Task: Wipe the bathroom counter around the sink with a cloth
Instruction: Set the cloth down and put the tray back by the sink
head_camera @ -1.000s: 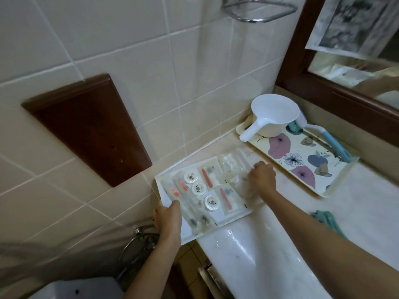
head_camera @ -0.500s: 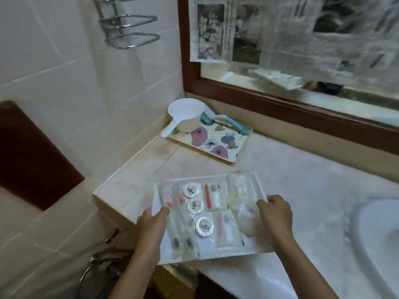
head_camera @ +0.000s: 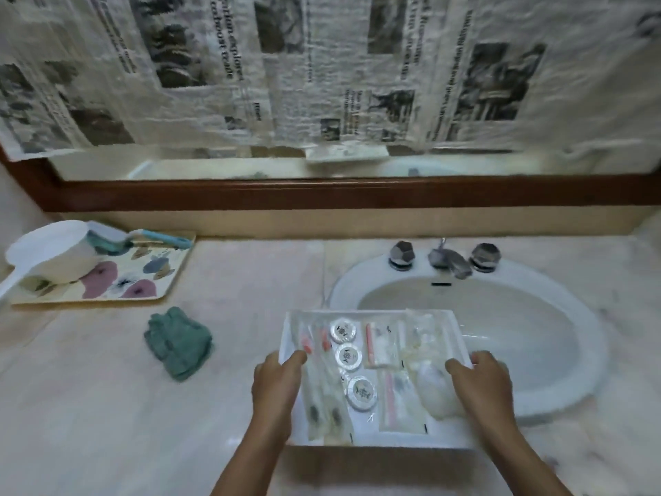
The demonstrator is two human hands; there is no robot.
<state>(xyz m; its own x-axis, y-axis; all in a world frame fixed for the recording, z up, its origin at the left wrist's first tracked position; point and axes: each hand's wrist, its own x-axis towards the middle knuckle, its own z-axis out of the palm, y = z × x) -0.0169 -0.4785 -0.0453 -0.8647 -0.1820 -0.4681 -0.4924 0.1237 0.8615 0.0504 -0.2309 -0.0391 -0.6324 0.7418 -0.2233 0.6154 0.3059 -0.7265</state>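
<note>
A white tray [head_camera: 445,433] of wrapped toiletries hangs above the front left part of the white sink [head_camera: 558,392]. My left hand [head_camera: 273,392] grips the tray's left edge, thumb on top. My right hand [head_camera: 481,388] grips its right edge the same way. A crumpled green cloth [head_camera: 179,343] lies on the pale marble counter [head_camera: 89,406], left of the tray and apart from both hands.
A floral tray [head_camera: 118,281] at the back left carries a white scoop [head_camera: 50,259] and a blue-handled brush [head_camera: 114,241]. The tap and two knobs [head_camera: 445,261] stand behind the basin. Newspaper covers the mirror [head_camera: 322,66] above its brown frame.
Both hands have carried the toiletry tray from the counter's left end rightward to over the sink. The view has swung right with it, bringing the cloth and basin into sight.
</note>
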